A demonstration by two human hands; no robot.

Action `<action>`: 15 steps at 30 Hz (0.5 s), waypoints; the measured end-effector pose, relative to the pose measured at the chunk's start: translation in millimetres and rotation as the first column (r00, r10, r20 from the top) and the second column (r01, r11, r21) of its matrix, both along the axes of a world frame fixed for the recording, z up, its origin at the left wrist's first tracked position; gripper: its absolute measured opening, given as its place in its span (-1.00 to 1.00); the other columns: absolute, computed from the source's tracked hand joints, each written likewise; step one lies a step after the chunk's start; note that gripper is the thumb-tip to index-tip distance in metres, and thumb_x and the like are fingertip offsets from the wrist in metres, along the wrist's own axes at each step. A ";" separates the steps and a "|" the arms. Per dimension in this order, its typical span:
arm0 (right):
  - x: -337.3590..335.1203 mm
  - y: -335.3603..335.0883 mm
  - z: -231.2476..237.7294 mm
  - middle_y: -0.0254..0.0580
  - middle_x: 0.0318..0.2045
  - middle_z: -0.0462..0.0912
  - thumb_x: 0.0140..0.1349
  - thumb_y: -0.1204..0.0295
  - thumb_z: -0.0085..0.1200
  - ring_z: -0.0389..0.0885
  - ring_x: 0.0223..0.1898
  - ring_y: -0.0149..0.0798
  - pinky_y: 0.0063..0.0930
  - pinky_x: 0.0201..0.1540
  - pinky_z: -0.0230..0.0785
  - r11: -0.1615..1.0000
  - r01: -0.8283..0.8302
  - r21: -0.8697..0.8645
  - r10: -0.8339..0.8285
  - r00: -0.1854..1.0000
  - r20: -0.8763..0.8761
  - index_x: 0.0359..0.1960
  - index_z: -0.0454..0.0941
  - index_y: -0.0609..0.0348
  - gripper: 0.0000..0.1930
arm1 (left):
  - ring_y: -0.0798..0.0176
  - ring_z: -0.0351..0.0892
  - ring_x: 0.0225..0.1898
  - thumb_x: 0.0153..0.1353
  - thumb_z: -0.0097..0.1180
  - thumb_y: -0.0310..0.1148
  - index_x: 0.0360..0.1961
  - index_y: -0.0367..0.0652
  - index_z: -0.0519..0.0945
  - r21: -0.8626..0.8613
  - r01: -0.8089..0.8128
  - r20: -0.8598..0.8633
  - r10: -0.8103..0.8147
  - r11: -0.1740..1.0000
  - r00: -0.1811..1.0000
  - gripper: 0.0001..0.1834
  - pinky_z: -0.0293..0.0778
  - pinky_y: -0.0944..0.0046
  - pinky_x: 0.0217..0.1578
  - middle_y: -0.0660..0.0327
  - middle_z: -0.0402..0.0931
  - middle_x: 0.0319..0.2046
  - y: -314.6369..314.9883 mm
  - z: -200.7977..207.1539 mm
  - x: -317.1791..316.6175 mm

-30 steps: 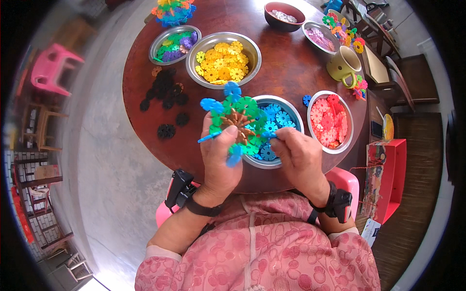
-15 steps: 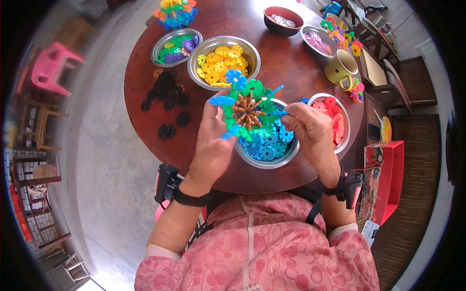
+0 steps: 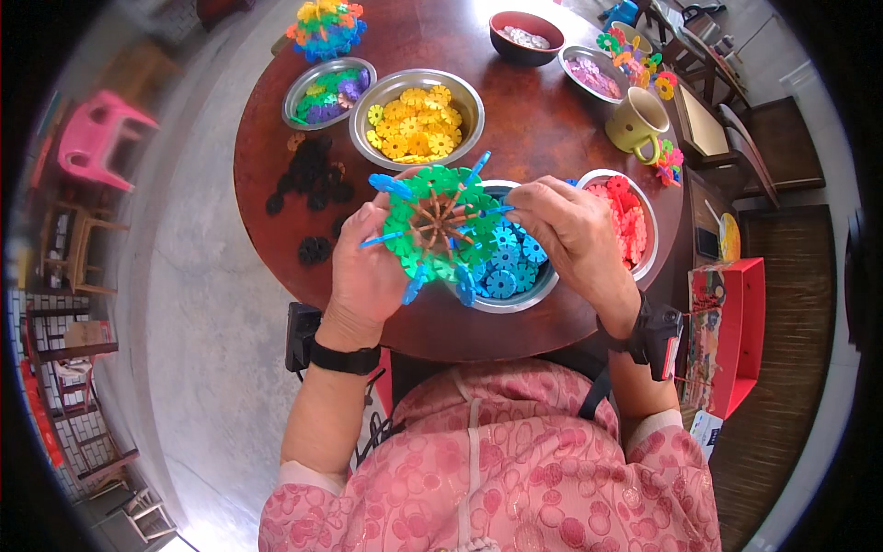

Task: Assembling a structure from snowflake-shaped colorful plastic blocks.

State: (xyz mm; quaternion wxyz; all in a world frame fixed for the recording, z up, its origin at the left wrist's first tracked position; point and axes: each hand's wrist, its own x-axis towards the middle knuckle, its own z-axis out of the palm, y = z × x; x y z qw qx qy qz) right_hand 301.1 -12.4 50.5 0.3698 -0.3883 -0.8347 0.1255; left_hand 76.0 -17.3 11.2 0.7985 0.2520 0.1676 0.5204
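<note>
My left hand (image 3: 357, 281) grips a round model of interlocking plastic snowflake discs (image 3: 401, 224), held over the near side of the table. Brown discs radiate from its middle, green discs ring them, and several blue ones stick out around the rim. At the model's right side, my right hand (image 3: 579, 239) pinches a blue snowflake disc (image 3: 498, 211) seen edge-on; whether it is slotted into the green ring I cannot tell. Directly below is a metal bowl of blue discs (image 3: 502, 283), partly hidden by the model and my right hand.
On the round table (image 3: 460, 340) stand a bowl of yellow discs (image 3: 414, 124), a bowl of red discs (image 3: 625, 216), a green-and-purple dish (image 3: 326, 97) and loose black discs (image 3: 315, 250). A mug (image 3: 635, 124), a dark bowl (image 3: 525, 41) and a finished colourful model (image 3: 326, 32) stand farther off.
The model has shifted slightly left and down and turned, its brown middle now facing up more squarely. My right hand moved left with it, keeping its pinch at the blue disc.
</note>
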 end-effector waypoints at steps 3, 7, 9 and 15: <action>-12.7 1.0 -2.0 -0.06 -0.43 0.55 0.13 0.53 0.13 0.60 -0.37 0.00 -0.26 -0.36 0.45 0.994 0.062 -0.094 -0.074 0.989 -0.129 -0.26 0.52 0.19 -0.86 | -0.04 0.38 0.18 0.25 -0.09 -0.02 0.24 -0.27 0.25 -0.034 -0.052 0.030 0.053 0.998 0.998 -0.33 0.30 -0.03 0.18 -0.04 0.35 0.17 6.0 -4.0 -11.3; -6.1 6.5 -15.1 -0.08 -0.35 0.55 0.11 0.53 0.12 0.59 -0.30 -0.02 -0.26 -0.25 0.46 0.989 0.068 -0.134 -0.063 0.997 0.045 -0.26 0.56 0.18 -0.85 | -0.09 0.36 0.18 0.26 -0.09 -0.03 0.18 -0.24 0.35 -0.083 -0.024 0.317 0.050 0.996 0.947 -0.41 0.27 -0.10 0.20 -0.03 0.37 0.16 14.0 -9.7 -26.7; -9.7 6.8 -22.8 -0.10 -0.32 0.53 0.08 0.53 0.13 0.56 -0.27 -0.04 -0.26 -0.21 0.44 0.998 0.030 -0.063 -0.020 0.989 0.145 -0.26 0.57 0.16 -0.84 | -0.08 0.35 0.19 0.27 -0.08 -0.03 0.15 -0.20 0.40 -0.110 -0.083 0.303 0.113 0.990 0.946 -0.45 0.22 -0.12 0.22 -0.01 0.37 0.16 15.0 -15.9 -30.3; -27.1 -2.9 -42.0 -0.17 -0.31 0.47 0.01 0.33 0.14 0.43 -0.15 -0.15 -0.26 -0.10 0.25 0.998 0.043 -0.037 -0.020 0.883 0.468 -0.38 0.63 0.08 -0.83 | -0.08 0.40 0.15 0.25 -0.06 -0.08 0.13 -0.21 0.41 -0.153 -0.100 0.268 0.139 0.983 0.953 -0.47 0.26 -0.10 0.20 0.01 0.43 0.12 12.8 -16.0 -26.5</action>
